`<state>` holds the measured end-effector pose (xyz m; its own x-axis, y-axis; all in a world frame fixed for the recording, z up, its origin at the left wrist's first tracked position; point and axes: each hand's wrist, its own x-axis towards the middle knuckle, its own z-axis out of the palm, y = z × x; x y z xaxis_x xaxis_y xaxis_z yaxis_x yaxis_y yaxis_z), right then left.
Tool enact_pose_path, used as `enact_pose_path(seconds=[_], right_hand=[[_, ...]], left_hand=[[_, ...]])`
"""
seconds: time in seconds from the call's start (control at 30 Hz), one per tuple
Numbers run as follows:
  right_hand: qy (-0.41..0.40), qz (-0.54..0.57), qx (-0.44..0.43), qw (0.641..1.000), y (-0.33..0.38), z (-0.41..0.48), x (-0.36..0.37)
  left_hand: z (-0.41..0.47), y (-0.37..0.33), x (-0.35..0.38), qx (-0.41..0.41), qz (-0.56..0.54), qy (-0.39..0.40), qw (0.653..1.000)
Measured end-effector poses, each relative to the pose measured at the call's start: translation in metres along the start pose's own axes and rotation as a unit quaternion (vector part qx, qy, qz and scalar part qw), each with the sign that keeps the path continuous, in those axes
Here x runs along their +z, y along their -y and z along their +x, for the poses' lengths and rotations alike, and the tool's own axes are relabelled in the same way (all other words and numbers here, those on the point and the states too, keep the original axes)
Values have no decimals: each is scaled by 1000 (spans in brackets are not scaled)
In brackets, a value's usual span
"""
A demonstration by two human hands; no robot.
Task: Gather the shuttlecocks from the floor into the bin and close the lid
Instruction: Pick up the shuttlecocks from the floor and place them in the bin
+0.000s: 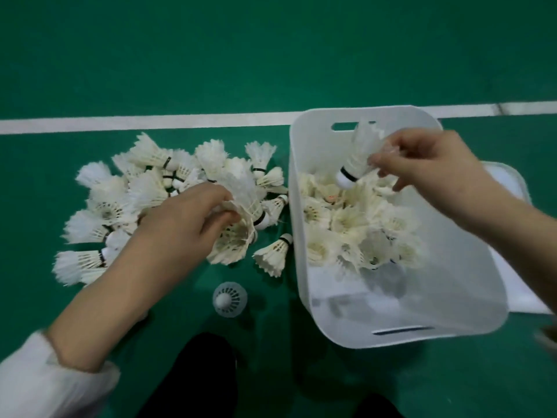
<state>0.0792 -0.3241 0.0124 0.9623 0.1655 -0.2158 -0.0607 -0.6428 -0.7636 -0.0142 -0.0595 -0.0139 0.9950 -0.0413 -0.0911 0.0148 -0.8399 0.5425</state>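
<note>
Shuttlecocks (144, 188) are mostly in a heap on the green floor (271, 55), just left of the white bin (452, 297), and a decent layer is already inside it at the far end. The right hand (422, 164) pinches one feather shuttlecock (358, 152) by the skirt, cork pointing down, right over the bin's opening. The left hand (180, 224) has its fingers curled round another one (238, 236) at the near edge of the heap. It might be a nested pair, I can't tell.

If it were me, I'd just let go of the right one from where it is. It's well inside the rim, so it should land on the others. Hold them by the skirt base and go easy, because feathers look like they crush fast. The left load only needs a short hop over the bin's near-left wall, so lift it clear of the rim instead of dragging it across.

There's plenty of open floor beyond the white court line (150, 123). A lone plastic shuttlecock (230, 300) stands apart, close to the person's dark knee (205, 372), so it's easy to miss or kick. What looks like the lid (512, 182) lies flat on the floor against the bin's right side, under the right forearm's path.
</note>
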Motion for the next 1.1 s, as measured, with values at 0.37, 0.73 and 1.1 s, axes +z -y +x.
enact_pose_path(seconds=[0.37, 0.73, 1.1], right_hand=[[41, -130, -38, 990, -82, -19, 28], [134, -297, -44, 944, -104, -12, 55], [41, -149, -249, 956, -34, -25, 46]], left_hand=[[-4, -6, 34, -10, 32, 13, 999], [-4, -9, 42, -22, -11, 9, 1000], [-2, -8, 43, 62, -22, 25, 997]])
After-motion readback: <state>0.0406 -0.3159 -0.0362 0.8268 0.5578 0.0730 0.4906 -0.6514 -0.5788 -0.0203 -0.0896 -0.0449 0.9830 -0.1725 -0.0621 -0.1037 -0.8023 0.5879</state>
